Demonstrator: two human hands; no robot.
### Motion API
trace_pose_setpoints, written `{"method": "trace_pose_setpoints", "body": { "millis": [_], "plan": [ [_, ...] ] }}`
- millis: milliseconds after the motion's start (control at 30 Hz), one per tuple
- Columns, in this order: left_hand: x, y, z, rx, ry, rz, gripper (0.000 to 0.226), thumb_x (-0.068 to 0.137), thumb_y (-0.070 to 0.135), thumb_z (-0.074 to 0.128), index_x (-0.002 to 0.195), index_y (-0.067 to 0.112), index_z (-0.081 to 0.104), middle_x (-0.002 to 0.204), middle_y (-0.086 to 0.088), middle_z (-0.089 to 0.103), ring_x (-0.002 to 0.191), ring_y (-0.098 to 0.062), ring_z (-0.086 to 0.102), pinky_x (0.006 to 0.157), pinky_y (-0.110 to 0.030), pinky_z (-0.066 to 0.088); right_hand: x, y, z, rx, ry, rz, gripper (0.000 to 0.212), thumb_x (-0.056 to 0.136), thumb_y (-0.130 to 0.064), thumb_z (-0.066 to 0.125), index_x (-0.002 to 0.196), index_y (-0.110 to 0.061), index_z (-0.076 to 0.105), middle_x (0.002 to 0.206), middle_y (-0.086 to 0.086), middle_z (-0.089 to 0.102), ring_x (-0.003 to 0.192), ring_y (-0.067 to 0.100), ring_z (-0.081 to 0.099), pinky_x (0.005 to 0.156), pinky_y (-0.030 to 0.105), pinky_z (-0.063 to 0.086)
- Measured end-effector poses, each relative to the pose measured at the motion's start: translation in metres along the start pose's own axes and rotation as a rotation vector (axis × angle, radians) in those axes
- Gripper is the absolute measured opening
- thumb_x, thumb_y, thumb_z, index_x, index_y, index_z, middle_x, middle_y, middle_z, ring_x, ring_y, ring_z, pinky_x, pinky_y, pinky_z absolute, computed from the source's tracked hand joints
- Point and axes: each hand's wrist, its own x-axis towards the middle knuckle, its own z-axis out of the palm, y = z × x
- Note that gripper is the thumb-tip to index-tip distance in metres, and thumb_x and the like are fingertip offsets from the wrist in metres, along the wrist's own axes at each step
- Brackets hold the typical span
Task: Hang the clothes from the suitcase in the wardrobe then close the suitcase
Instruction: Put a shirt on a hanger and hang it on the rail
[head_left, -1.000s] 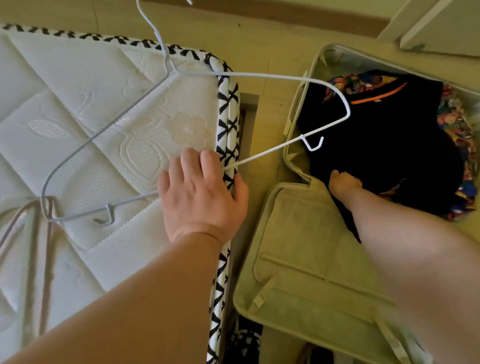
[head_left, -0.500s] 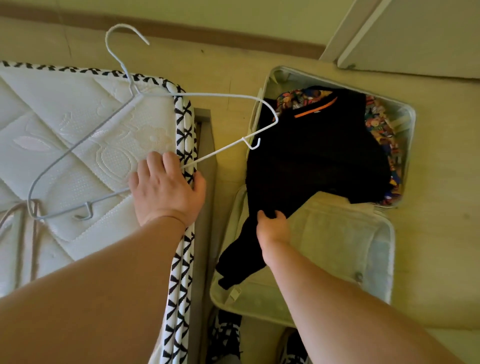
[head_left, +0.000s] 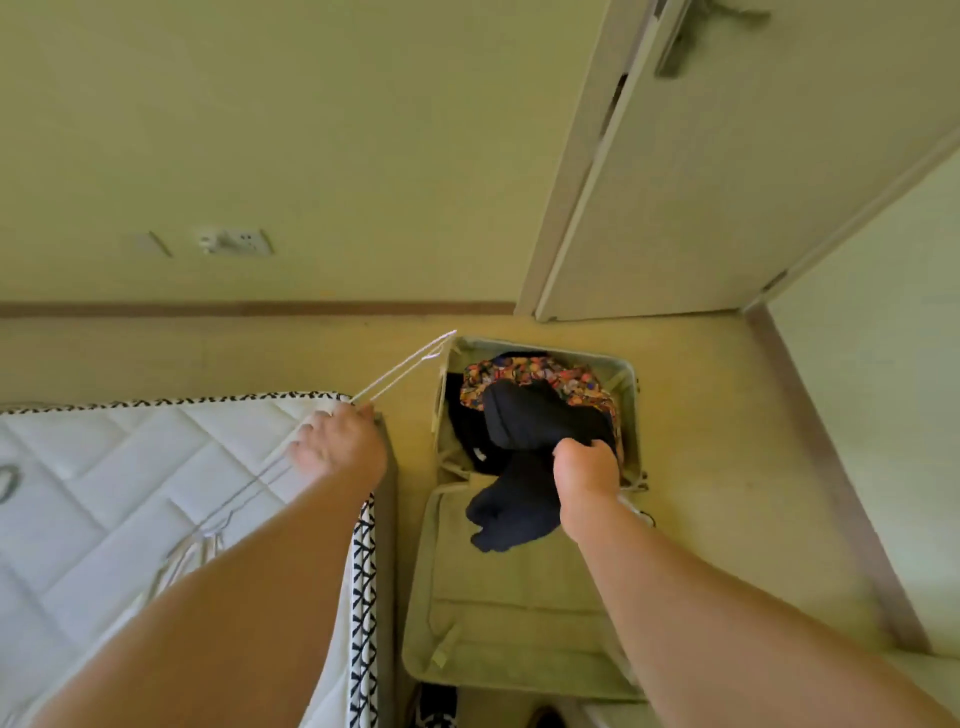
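Gripping a black garment (head_left: 524, 447) in the right hand (head_left: 584, 467) while the left hand (head_left: 337, 441) is pinching a hanger (head_left: 405, 366); trailing fabric is risking snagging the suitcase (head_left: 519, 603).

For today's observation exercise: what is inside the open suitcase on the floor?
The right hand grips a black garment over the suitcase. Inside lie a colourful patterned garment and another dark piece. Anything beneath these clothes is covered.
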Motion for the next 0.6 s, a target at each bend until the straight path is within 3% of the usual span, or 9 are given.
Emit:
{"method": "trace_pose_setpoints", "body": {
  "millis": [67, 133, 200, 233, 300, 367, 400, 533, 600],
  "plan": [
    [-0.030, 0.017, -0.050, -0.136, -0.053, -0.030, 0.054, 0.107, 0.044, 0.018, 0.139, 0.016, 0.052, 0.129, -0.016, 0.060, 0.117, -0.034, 0.058, 0.095, -0.043, 0.047, -0.031, -0.049, -0.031, 0.076, -0.014, -0.056, 0.051, 0.093, -0.013, 0.051, 0.143, -0.015, 0.048, 0.134, 0.011, 0.058, 0.111, 0.036, 0.058, 0.086, 0.040, 0.047],
    [-0.063, 0.032, -0.097, -0.308, -0.207, -0.018, 0.050, 0.109, 0.031, 0.020, 0.153, 0.012, 0.037, 0.139, -0.017, 0.056, 0.125, -0.033, 0.057, 0.101, -0.043, 0.049, -0.068, -0.098, -0.068, 0.155, 0.016, -0.145, 0.043, 0.089, -0.010, 0.050, 0.132, -0.015, 0.054, 0.120, 0.011, 0.063, 0.098, 0.034, 0.060, 0.080, 0.040, 0.048],
    [-0.085, 0.049, -0.126, -0.473, -0.307, -0.066, 0.057, 0.110, 0.039, 0.023, 0.146, 0.000, 0.043, 0.136, -0.019, 0.058, 0.124, -0.035, 0.058, 0.101, -0.041, 0.049, -0.097, -0.134, -0.092, 0.212, 0.103, -0.265, 0.034, 0.089, -0.009, 0.050, 0.122, -0.012, 0.057, 0.111, 0.010, 0.065, 0.095, 0.033, 0.061, 0.079, 0.039, 0.049],
    [-0.106, 0.056, -0.148, -0.589, -0.331, -0.059, 0.064, 0.107, 0.048, 0.027, 0.138, -0.002, 0.051, 0.123, -0.019, 0.064, 0.112, -0.036, 0.063, 0.093, -0.039, 0.052, -0.123, -0.148, -0.115, 0.248, 0.152, -0.356, 0.029, 0.089, -0.009, 0.050, 0.117, -0.010, 0.058, 0.106, 0.008, 0.065, 0.093, 0.031, 0.061, 0.078, 0.037, 0.048],
    [-0.132, 0.071, -0.175, -0.845, -0.398, -0.080, 0.067, 0.100, 0.062, 0.039, 0.118, 0.001, 0.062, 0.083, -0.010, 0.060, 0.069, -0.027, 0.060, 0.060, -0.028, 0.049, -0.165, -0.165, -0.142, 0.244, 0.162, -0.546, 0.018, 0.089, -0.010, 0.053, 0.106, -0.011, 0.058, 0.096, 0.003, 0.065, 0.086, 0.027, 0.060, 0.073, 0.033, 0.046],
    [-0.161, 0.087, -0.209, -1.013, -0.510, -0.039, 0.055, 0.093, 0.064, 0.056, 0.098, 0.009, 0.060, 0.070, -0.006, 0.051, 0.052, -0.019, 0.046, 0.045, -0.020, 0.035, -0.198, -0.174, -0.165, 0.173, 0.039, -0.655, 0.006, 0.086, -0.010, 0.057, 0.092, -0.012, 0.058, 0.083, 0.000, 0.063, 0.074, 0.022, 0.057, 0.061, 0.030, 0.042],
    [-0.172, 0.093, -0.222, -1.063, -0.558, -0.022, 0.054, 0.089, 0.066, 0.061, 0.096, 0.012, 0.059, 0.072, -0.006, 0.054, 0.051, -0.018, 0.049, 0.044, -0.020, 0.038, -0.211, -0.176, -0.171, 0.131, -0.063, -0.670, 0.003, 0.083, -0.010, 0.059, 0.084, -0.013, 0.057, 0.075, -0.002, 0.060, 0.066, 0.019, 0.054, 0.056, 0.028, 0.038],
    [-0.208, 0.118, -0.263, -1.278, -0.621, 0.035, 0.044, 0.089, 0.055, 0.059, 0.100, 0.013, 0.065, 0.081, -0.009, 0.067, 0.065, -0.025, 0.065, 0.067, -0.033, 0.057, -0.251, -0.181, -0.199, -0.091, -0.335, -0.787, 0.016, 0.071, -0.009, 0.061, 0.064, -0.019, 0.050, 0.054, -0.013, 0.046, 0.054, 0.013, 0.041, 0.052, 0.025, 0.032],
    [-0.214, 0.127, -0.274, -1.375, -0.660, 0.001, 0.063, 0.085, 0.065, 0.057, 0.103, 0.007, 0.070, 0.084, -0.009, 0.072, 0.067, -0.026, 0.069, 0.061, -0.035, 0.059, -0.264, -0.175, -0.208, -0.142, -0.422, -0.844, 0.018, 0.068, -0.008, 0.059, 0.062, -0.017, 0.045, 0.053, -0.011, 0.042, 0.054, 0.014, 0.037, 0.054, 0.028, 0.030]
  ]
}}
